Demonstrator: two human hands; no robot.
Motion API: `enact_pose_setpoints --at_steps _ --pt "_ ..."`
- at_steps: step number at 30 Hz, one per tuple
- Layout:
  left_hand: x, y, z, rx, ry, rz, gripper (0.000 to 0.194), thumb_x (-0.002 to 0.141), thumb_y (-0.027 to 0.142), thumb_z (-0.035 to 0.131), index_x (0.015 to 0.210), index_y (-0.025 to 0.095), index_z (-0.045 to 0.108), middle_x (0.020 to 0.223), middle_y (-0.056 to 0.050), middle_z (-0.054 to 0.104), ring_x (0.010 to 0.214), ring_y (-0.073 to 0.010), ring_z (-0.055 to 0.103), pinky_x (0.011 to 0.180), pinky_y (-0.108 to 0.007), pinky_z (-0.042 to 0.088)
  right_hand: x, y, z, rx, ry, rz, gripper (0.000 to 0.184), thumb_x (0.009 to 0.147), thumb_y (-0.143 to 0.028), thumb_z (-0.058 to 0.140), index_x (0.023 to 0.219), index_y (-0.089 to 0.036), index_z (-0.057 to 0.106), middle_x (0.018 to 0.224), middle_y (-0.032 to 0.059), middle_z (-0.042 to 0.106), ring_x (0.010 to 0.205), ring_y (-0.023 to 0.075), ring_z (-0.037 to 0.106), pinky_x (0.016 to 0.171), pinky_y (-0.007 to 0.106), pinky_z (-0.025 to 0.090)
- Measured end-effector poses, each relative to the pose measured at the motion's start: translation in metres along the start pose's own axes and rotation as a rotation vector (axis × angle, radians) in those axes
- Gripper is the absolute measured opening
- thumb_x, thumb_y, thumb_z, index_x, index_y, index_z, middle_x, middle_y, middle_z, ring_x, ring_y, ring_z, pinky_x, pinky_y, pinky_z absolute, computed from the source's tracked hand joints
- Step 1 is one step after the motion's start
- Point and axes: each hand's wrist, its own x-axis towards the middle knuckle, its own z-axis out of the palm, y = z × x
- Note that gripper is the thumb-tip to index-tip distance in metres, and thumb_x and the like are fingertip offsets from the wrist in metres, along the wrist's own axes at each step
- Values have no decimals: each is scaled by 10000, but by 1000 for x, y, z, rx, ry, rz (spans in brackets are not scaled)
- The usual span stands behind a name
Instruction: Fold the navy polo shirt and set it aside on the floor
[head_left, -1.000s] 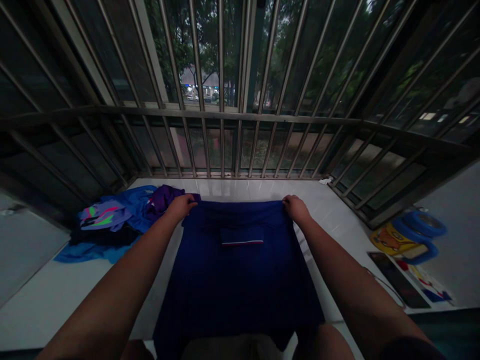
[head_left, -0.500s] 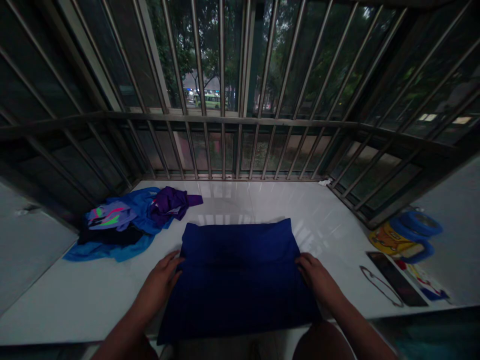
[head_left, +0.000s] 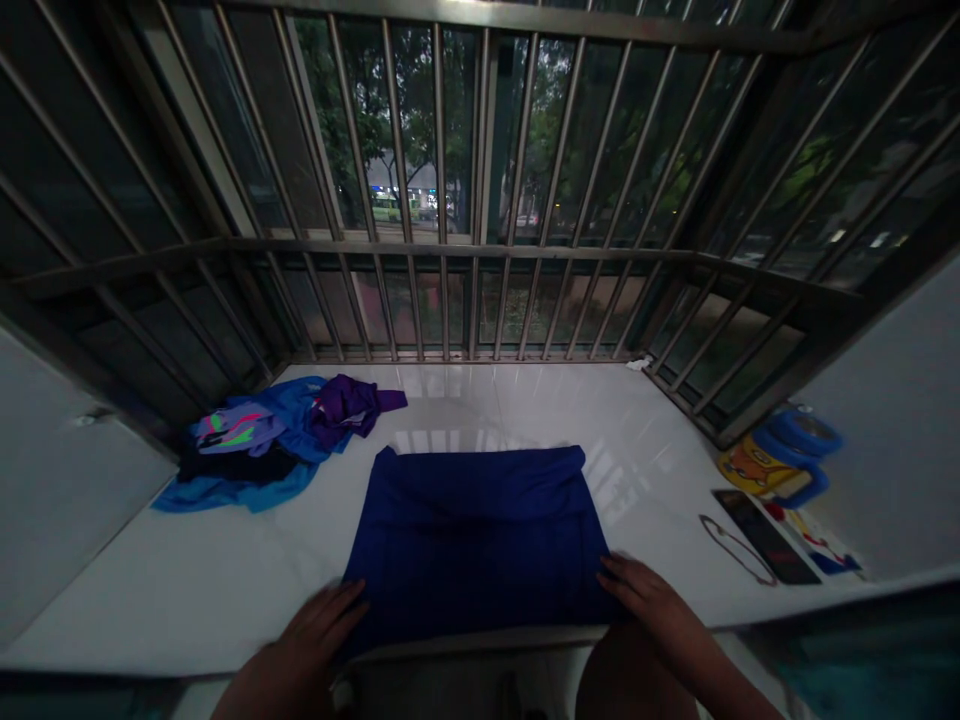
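Observation:
A dark blue piece of cloth (head_left: 480,540) is spread in a rough rectangle at the front of the white ledge, its far edge slightly rumpled. At its near left corner, my left hand (head_left: 322,620) rests with the fingers stretched over the fabric. My right hand (head_left: 641,592) lies on the right side near the front, fingers extended and touching the cloth. Neither thumb shows clearly. To the left is a heap of clothes: a bright blue garment (head_left: 289,490), a purple one (head_left: 345,410) and a lilac one with pink and green marks (head_left: 240,428).
Metal window bars (head_left: 472,250) enclose the back and sides of the ledge (head_left: 202,590). On the right are a blue-and-yellow container (head_left: 765,460), a dark flat phone-like object (head_left: 766,537), a thin looped cord (head_left: 739,550) and a small colourful item (head_left: 821,545).
Both hands have slid toward me along the cloth's sides, from about its middle to its near corners. The cloth's near edge now sits closer to the ledge's front, and the view has shifted slightly.

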Motion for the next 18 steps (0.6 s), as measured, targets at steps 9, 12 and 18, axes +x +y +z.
enact_pose_setpoints --at_steps 9,12,18 --pt "145 43 -106 -314 271 -265 597 1007 657 500 1374 216 666 1272 -133 815 1144 -313 793 1013 -434 617 107 -35 -83 90 182 364 459 1088 -517 455 1209 -217 781 1227 149 803 1101 291 768 1048 427 578" --pt "209 46 -120 -216 270 -410 709 946 659 617 1405 118 610 1192 -212 815 1077 -359 801 938 -439 608 168 -27 -86 27 216 474 453 1059 -524 556 1204 -150 767 1213 195 796 1096 305 771 1001 412 584" --pt "264 36 -119 -226 330 -329 340 894 375 722 1199 226 741 1017 -52 817 987 -259 792 873 -323 580 242 -9 -77 -17 229 486 276 1078 -408 650 1095 -157 762 1086 110 797 1010 242 765 942 396 612"
